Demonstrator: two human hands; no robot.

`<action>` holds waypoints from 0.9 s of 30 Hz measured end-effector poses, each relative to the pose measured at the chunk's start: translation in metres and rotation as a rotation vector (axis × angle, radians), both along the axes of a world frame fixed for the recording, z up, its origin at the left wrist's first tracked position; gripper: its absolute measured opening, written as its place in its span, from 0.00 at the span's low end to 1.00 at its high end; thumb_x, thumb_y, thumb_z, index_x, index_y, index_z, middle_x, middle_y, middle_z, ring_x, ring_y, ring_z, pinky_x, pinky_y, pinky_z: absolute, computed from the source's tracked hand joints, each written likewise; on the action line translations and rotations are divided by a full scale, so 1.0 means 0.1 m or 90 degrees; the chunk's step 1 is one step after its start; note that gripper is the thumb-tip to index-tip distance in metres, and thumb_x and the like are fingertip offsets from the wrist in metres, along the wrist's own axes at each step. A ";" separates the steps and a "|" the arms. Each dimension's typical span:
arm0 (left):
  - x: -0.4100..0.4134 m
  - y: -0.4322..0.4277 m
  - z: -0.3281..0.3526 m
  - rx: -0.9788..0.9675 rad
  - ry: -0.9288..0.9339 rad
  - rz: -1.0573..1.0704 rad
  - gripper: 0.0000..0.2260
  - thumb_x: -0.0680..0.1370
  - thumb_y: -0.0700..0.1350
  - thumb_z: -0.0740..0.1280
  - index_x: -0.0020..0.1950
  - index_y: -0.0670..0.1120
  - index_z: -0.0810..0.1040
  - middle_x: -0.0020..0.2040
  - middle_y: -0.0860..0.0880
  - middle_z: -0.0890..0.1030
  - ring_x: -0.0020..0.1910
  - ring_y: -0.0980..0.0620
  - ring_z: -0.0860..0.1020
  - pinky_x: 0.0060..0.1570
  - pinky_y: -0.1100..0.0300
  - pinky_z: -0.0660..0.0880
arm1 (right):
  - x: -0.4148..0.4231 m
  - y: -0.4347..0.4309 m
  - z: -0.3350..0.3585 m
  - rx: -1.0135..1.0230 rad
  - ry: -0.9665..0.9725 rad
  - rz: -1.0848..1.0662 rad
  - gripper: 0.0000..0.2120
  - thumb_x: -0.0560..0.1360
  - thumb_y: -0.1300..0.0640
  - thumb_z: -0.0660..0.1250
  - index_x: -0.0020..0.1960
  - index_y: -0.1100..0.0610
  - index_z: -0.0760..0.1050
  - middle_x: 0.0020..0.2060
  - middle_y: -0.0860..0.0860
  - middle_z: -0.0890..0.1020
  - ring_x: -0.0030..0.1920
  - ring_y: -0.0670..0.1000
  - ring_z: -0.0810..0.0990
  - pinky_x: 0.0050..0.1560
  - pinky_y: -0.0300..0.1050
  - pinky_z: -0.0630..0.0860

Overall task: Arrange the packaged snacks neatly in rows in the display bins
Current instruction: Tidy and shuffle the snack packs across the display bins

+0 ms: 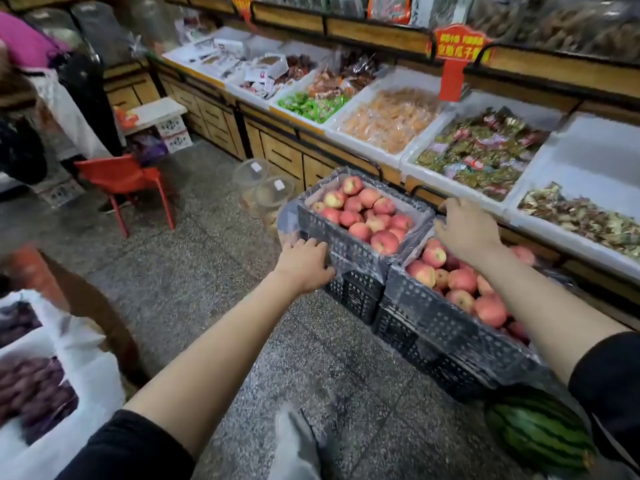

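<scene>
The floor (214,188) is speckled grey stone tile. Along the wall runs a wooden shelf (277,150) with slatted panel fronts. On it sit white, smooth-walled rectangular bins (588,147) side by side. The snacks (481,150) lie in these bins in loose heaps: glossy green-gold and maroon wrappers, clear orange packets, bright green ones farther off.

Two black plastic lattice crates stand on the floor against the shelf. The near crate (443,323) and the far crate (332,233) are each lined with crinkled clear film (287,216) and filled with round pink-red apples (367,213).

A red plastic chair (121,174) stands to the left, and a striped green watermelon (540,434) sits at the lower right. Clear round tubs (263,188) sit beside the far crate. A red paper sign (457,46) hangs above the bins.

The left hand (304,265) grips the far crate's near corner, fingers curled over the rim. The right hand (467,230) reaches palm down between the crates by the shelf; whether it grasps anything cannot be told.
</scene>
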State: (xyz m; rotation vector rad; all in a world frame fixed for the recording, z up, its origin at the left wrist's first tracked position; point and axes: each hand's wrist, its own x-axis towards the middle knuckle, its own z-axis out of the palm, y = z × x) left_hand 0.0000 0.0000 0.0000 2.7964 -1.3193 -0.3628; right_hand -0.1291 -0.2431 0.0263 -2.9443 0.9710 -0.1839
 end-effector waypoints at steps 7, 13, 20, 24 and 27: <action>0.91 0.17 -0.29 0.029 0.035 0.035 0.20 0.78 0.55 0.59 0.65 0.44 0.70 0.66 0.42 0.71 0.65 0.42 0.69 0.64 0.46 0.63 | 1.05 0.24 -0.23 0.009 0.055 0.038 0.17 0.78 0.54 0.58 0.61 0.65 0.69 0.58 0.62 0.72 0.59 0.62 0.71 0.52 0.54 0.70; 1.73 0.32 -0.50 0.054 0.041 0.043 0.24 0.78 0.56 0.58 0.69 0.44 0.67 0.68 0.43 0.70 0.66 0.43 0.69 0.66 0.46 0.62 | 2.00 0.37 -0.38 0.031 0.058 0.071 0.18 0.78 0.54 0.59 0.62 0.64 0.69 0.59 0.62 0.72 0.58 0.62 0.73 0.53 0.53 0.72; 2.35 0.49 -0.64 0.105 0.070 0.069 0.22 0.78 0.57 0.59 0.67 0.46 0.69 0.66 0.44 0.71 0.66 0.44 0.68 0.66 0.47 0.61 | 2.85 0.49 -0.57 0.046 0.054 0.122 0.16 0.77 0.55 0.58 0.61 0.63 0.69 0.58 0.62 0.74 0.58 0.61 0.73 0.53 0.52 0.70; 2.68 0.53 -0.75 0.109 0.100 0.101 0.20 0.79 0.55 0.58 0.67 0.46 0.68 0.67 0.44 0.71 0.67 0.44 0.68 0.67 0.47 0.60 | 3.30 0.49 -0.67 0.057 0.058 0.145 0.14 0.78 0.56 0.58 0.60 0.63 0.70 0.58 0.61 0.75 0.58 0.60 0.72 0.54 0.53 0.69; 2.94 0.52 -0.83 0.108 0.114 0.127 0.21 0.79 0.55 0.58 0.68 0.47 0.68 0.68 0.45 0.69 0.68 0.45 0.67 0.67 0.49 0.60 | 3.68 0.42 -0.77 0.062 0.069 0.169 0.16 0.78 0.57 0.57 0.63 0.64 0.70 0.59 0.61 0.74 0.59 0.60 0.71 0.56 0.52 0.69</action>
